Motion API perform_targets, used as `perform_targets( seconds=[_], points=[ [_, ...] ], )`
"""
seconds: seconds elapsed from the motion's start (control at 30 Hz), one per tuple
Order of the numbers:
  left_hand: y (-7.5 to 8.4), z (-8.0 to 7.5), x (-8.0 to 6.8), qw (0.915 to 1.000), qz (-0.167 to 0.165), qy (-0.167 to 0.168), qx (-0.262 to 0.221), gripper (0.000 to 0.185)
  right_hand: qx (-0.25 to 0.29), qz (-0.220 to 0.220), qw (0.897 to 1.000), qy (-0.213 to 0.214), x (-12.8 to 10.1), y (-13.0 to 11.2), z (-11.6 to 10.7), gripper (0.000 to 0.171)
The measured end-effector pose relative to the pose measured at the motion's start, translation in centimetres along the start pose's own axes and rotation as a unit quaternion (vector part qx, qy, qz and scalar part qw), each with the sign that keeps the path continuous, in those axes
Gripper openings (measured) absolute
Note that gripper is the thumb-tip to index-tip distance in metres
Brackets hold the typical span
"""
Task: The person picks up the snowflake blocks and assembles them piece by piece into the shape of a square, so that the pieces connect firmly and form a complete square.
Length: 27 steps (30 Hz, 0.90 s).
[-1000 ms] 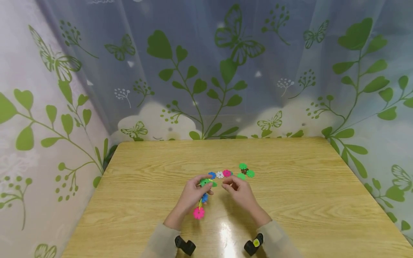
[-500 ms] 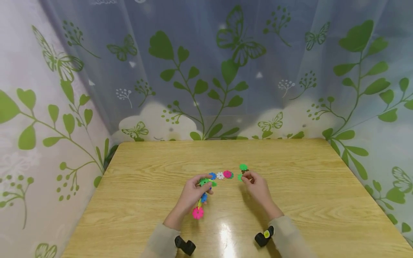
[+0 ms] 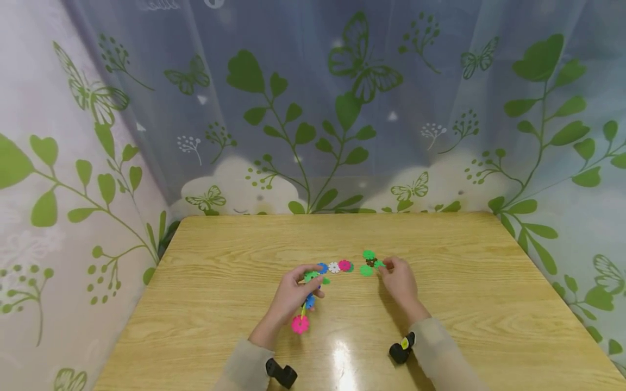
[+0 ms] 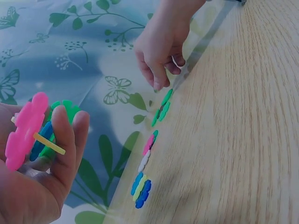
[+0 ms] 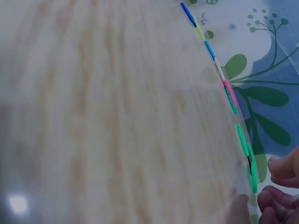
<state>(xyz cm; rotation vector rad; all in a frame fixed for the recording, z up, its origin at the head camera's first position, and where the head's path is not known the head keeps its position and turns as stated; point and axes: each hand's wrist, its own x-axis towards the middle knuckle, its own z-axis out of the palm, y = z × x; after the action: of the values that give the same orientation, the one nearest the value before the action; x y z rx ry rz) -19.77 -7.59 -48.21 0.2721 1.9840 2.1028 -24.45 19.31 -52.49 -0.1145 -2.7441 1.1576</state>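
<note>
My left hand point(image 3: 292, 296) grips a joined cluster of notched plastic flower discs. In the left wrist view the cluster shows a pink disc point(image 4: 29, 130), a yellow disc point(image 4: 49, 143) seen edge-on, a blue disc and a green disc point(image 4: 66, 110); the fingers hide part of it. My right hand point(image 3: 401, 282) hovers with bent fingers at the rightmost green disc point(image 3: 378, 264) of a small group. In the right wrist view its thumb point(image 5: 286, 167) and fingers are apart, with no disc visible between them. That group also has a brown disc point(image 3: 371, 262) and other green discs point(image 3: 366, 270).
Between the hands lies a row of loose discs on the wooden table point(image 3: 235, 250): a blue disc point(image 3: 323, 267), a white disc point(image 3: 334, 267), a pink disc point(image 3: 344, 265), and a green one partly under the pink. A patterned curtain point(image 3: 313, 136) stands behind the table.
My right hand has moved right, from near the left hand, past the middle of the green and brown group to its right side. The left hand keeps its place, still holding the cluster.
</note>
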Motion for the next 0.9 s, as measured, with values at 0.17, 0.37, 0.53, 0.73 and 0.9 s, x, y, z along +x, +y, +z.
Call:
perform_targets(
  seconds=[0.17,0.37,0.53,0.73,0.9],
  points=[
    [0.2,0.1,0.0,0.9998,0.000,-0.003,0.020,0.041,-0.041,0.031,0.998,-0.019,0.6,0.2,0.1,0.040],
    [1.7,0.4,-0.7,0.9989,-0.001,0.003,0.047,0.041,-0.092,0.057,0.993,-0.045,1.2,-0.1,0.4,0.046],
    [3.1,0.9,-1.4,0.9981,0.003,0.008,0.060,0.037,-0.097,0.074,0.991,-0.048,1.4,-0.3,0.5,0.042],
    [2.0,0.5,-0.8,0.9989,0.004,0.009,0.047,0.033,-0.082,0.060,0.994,-0.043,1.0,-0.2,0.5,0.031],
    [0.1,0.1,0.2,0.9993,-0.003,0.018,0.034,0.035,-0.049,0.031,0.998,-0.022,0.2,-0.8,0.4,0.024]
  ],
)
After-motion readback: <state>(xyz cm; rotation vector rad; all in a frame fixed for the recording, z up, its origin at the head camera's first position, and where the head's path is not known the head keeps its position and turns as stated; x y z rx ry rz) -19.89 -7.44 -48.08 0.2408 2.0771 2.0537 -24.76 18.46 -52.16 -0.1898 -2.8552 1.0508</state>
